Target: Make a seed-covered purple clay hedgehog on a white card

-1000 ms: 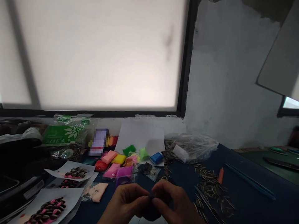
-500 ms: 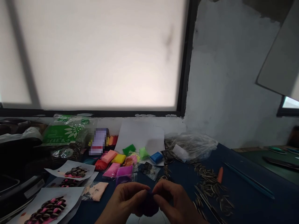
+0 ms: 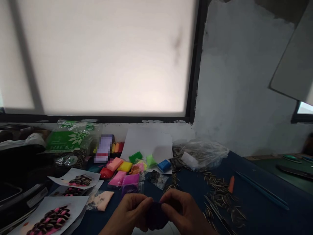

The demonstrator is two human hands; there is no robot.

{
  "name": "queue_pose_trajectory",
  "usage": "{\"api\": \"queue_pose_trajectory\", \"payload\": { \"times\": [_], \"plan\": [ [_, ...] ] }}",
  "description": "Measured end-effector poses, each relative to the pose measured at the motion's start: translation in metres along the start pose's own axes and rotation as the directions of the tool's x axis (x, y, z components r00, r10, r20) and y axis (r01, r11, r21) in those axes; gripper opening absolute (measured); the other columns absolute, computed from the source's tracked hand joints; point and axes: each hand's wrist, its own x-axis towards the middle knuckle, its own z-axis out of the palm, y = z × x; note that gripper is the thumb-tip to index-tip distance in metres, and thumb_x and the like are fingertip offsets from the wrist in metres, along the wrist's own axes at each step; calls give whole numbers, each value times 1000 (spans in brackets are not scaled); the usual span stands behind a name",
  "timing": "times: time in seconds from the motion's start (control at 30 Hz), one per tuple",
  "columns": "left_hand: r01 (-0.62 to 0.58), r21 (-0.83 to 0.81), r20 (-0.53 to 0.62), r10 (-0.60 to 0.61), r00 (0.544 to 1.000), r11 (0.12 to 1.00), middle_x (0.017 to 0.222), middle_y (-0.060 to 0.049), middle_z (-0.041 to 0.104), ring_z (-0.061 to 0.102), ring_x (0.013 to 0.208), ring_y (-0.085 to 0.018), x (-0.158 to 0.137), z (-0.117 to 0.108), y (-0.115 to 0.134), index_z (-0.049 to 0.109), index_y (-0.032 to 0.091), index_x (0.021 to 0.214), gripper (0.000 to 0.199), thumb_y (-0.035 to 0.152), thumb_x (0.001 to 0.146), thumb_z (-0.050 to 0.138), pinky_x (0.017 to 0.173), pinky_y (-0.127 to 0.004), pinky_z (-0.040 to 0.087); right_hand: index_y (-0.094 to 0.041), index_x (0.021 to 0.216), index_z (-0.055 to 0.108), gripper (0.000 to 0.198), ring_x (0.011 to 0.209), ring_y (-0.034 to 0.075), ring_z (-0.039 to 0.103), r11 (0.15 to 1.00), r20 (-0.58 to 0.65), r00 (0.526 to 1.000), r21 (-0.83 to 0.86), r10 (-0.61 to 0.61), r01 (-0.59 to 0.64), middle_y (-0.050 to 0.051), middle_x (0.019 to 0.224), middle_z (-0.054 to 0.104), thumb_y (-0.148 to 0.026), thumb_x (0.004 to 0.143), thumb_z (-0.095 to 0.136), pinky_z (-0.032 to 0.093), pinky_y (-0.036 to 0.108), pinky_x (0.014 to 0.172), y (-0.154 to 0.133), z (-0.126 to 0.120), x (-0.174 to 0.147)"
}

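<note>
A dark purple piece of modelling clay point(image 3: 156, 217), rounded and fairly flat, is held up between my two hands near the bottom middle. My left hand point(image 3: 132, 210) pinches its left edge with thumb and forefinger. On the other side, my right hand point(image 3: 182, 209) grips the right edge in the same way. The fingers behind the clay are partly hidden. Below it, a white sheet point(image 3: 146, 231) shows at the lower edge. Small packets of coloured clay lie beyond my hands, among them a purple packet point(image 3: 130, 182) and a blue packet point(image 3: 164, 165).
Paper sheets with seed-and-clay designs point(image 3: 52, 220) lie at left, near a peach packet point(image 3: 105, 200). Sunflower seeds point(image 3: 220, 192), metal tweezers point(image 3: 216, 210) and an orange stick point(image 3: 231, 184) are at right. A clear plastic bag point(image 3: 207, 153) rests by the wall.
The clay between my fingers looks wider and sits slightly lower, with its face turned a little more toward me. Both hands keep their hold and have barely shifted.
</note>
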Motion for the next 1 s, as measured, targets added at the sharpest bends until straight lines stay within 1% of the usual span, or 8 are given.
{"api": "queue_pose_trajectory", "payload": {
  "times": [0.13, 0.3, 0.43, 0.53, 0.6, 0.7, 0.87, 1.0],
  "plan": [
    [-16, 28, -29, 17, 999, 999, 57, -4, 69, 65, 54, -17, 2, -2, -7, 72, 13, 74, 68, 81, 74, 62, 56, -25, 51, -16, 86, 64, 27, 70, 21, 62, 1000, 19, 999, -11, 27, -27, 6, 75, 64, -43, 83, 62, 45, 30, 62, 2, 1, 0],
    [-11, 27, -43, 12, 999, 1000, 57, -5, 70, 63, 52, -17, 0, 0, -3, 71, 14, 71, 67, 80, 75, 61, 52, -23, 47, -17, 78, 60, 23, 65, 17, 57, 994, 27, 995, 51, 91, -93, 1, 66, 58, -39, 81, 63, 42, 28, 60, 2, 3, 0],
    [-15, 30, -24, 16, 1000, 999, 65, -6, 74, 65, 55, -17, -4, 1, 4, 74, 13, 82, 60, 73, 77, 65, 54, -24, 48, -17, 79, 60, 25, 64, 16, 55, 991, 27, 994, 84, 106, -108, 0, 66, 57, -41, 82, 64, 42, 27, 60, -7, 2, 0],
    [-14, 20, -8, 15, 1000, 1000, 65, -6, 73, 67, 56, -18, -3, -3, -1, 75, 13, 83, 59, 71, 77, 68, 55, -24, 48, -16, 86, 62, 27, 60, 14, 53, 986, 34, 992, 114, 118, -121, 0, 68, 58, -44, 83, 65, 41, 25, 56, -9, 1, 0],
    [-8, -11, -11, 8, 1000, 1000, 65, -6, 73, 68, 57, -19, -2, -5, -7, 75, 13, 92, 59, 69, 76, 70, 54, -25, 48, -17, 87, 62, 29, 58, 13, 52, 981, 37, 990, 130, 138, -142, -1, 67, 57, -45, 82, 65, 41, 24, 54, -8, 0, 0],
    [3, -110, -23, -6, 1000, 994, 68, -4, 73, 69, 58, -20, 0, -7, -16, 70, 14, 110, 63, 62, 71, 79, 53, -25, 48, -17, 80, 61, 27, 57, 13, 52, 980, 31, 987, 120, 158, -160, -2, 63, 55, -44, 81, 65, 40, 24, 54, -6, 0, 0],
    [-4, -264, 27, 12, 1000, 964, 67, 1, 73, 63, 53, -14, 2, -6, -28, 67, 16, 95, 51, 39, 57, 93, 54, -23, 45, -17, 77, 62, 31, 57, 13, 53, 972, 55, 983, 145, 176, -182, -1, 63, 54, -47, 77, 67, 42, 25, 56, -1, 1, 1],
    [8, -253, -2, -9, 1000, 967, 65, 3, 68, 63, 55, -15, 1, -5, -32, 65, 18, 93, 47, 35, 59, 91, 58, -25, 45, -16, 95, 63, 39, 56, 14, 55, 962, 80, 972, 147, 221, -231, -2, 66, 56, -50, 76, 67, 43, 25, 55, 7, 2, 3]
  ]
}}
